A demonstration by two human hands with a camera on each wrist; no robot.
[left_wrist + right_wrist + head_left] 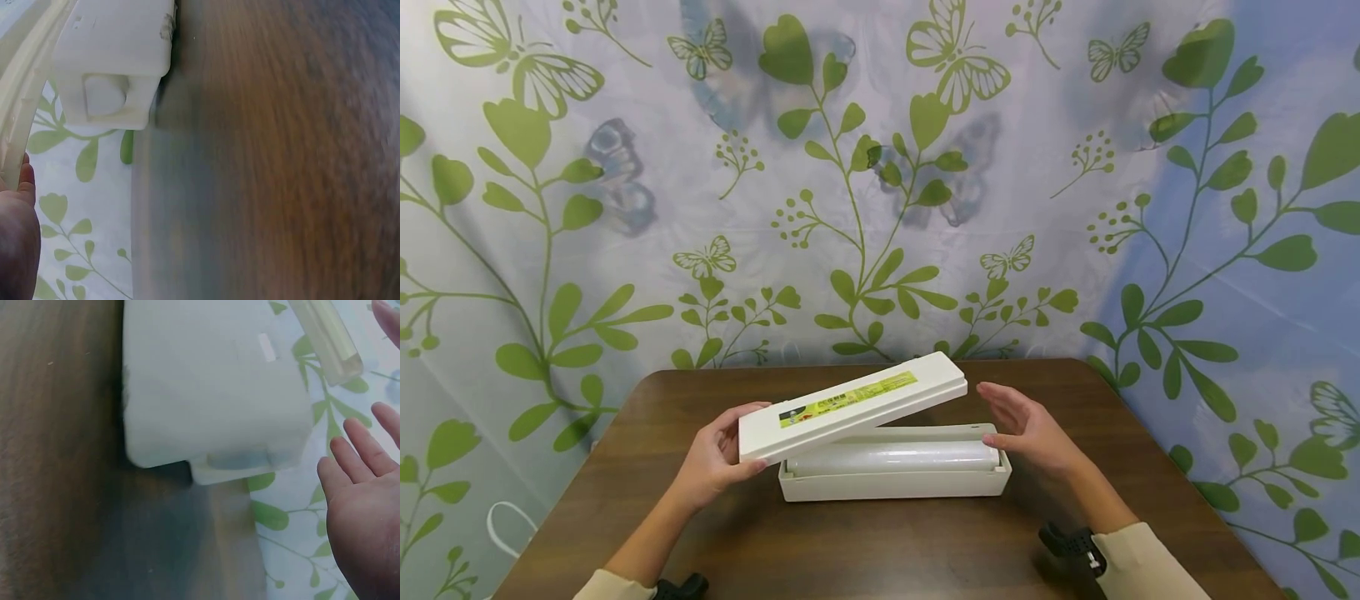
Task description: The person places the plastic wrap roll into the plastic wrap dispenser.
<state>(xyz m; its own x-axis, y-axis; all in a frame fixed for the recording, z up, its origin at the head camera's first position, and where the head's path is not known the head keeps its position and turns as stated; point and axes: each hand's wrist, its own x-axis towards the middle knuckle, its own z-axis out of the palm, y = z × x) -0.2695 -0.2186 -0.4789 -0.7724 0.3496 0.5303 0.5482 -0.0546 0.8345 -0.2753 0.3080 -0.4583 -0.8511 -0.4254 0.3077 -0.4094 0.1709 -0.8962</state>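
Cling-film box base point(895, 487): film roll point(895, 456) inside. Lid point(850, 425): slanted above base's left part, gripped at its left end by left hand point(713, 454). Right hand point(1037, 433): at base's right end, fingers apart, thumb contact unclear. Handling: supporting both lid ends likely steadies it. Room: tabletop point(887, 542) before base; rear edge nearer.

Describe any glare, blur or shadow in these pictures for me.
Head view: mostly crisp, with bright glare on the roll and a bluish cast on the right of the curtain; left wrist view: the grain of the table looks smeared; right wrist view: the box looks hazy, dark shadow beside it.
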